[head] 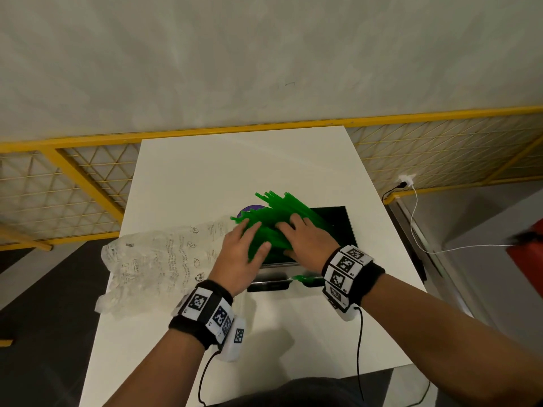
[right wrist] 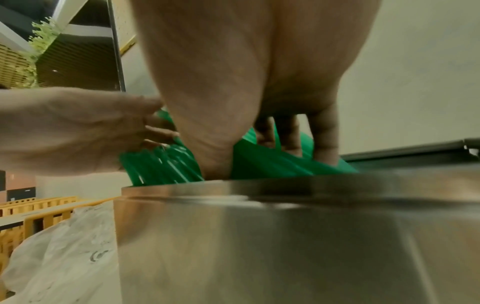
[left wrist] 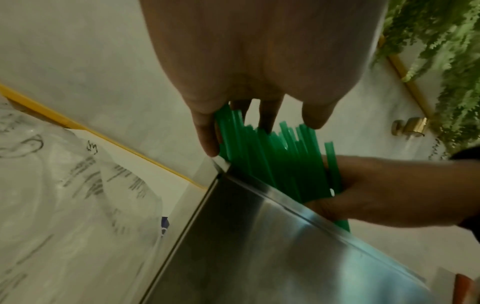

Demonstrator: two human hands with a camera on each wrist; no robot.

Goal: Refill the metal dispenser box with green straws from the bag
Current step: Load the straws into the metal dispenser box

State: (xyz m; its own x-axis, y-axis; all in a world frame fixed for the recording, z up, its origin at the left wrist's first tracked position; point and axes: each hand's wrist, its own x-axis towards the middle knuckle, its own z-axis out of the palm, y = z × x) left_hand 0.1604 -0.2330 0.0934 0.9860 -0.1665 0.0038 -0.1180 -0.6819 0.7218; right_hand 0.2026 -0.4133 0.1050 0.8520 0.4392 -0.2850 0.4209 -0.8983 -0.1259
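Observation:
A fanned bundle of green straws (head: 273, 215) (left wrist: 272, 160) (right wrist: 272, 164) lies slanted in the open top of the metal dispenser box (head: 338, 220) (left wrist: 259, 246) (right wrist: 259, 236), its far ends sticking up and left over the rim. My right hand (head: 293, 236) (left wrist: 376, 189) (right wrist: 259, 148) grips the bundle, fingers spread on top and thumb underneath. With straight fingers, my left hand (head: 252, 239) (left wrist: 259, 133) (right wrist: 78, 131) presses on the bundle's left side. The crumpled clear plastic bag (head: 158, 262) (left wrist: 64, 195) (right wrist: 64, 257) lies just left of the box. A few straw ends (head: 302, 279) show at the box's front.
The box and bag sit on a white table (head: 235, 165). A purple round object (head: 252, 207) peeks out behind the straws. A yellow mesh fence (head: 73, 183) runs behind the table. A white charger and cable (head: 407, 180) hang at the right, near a red object (head: 529, 245).

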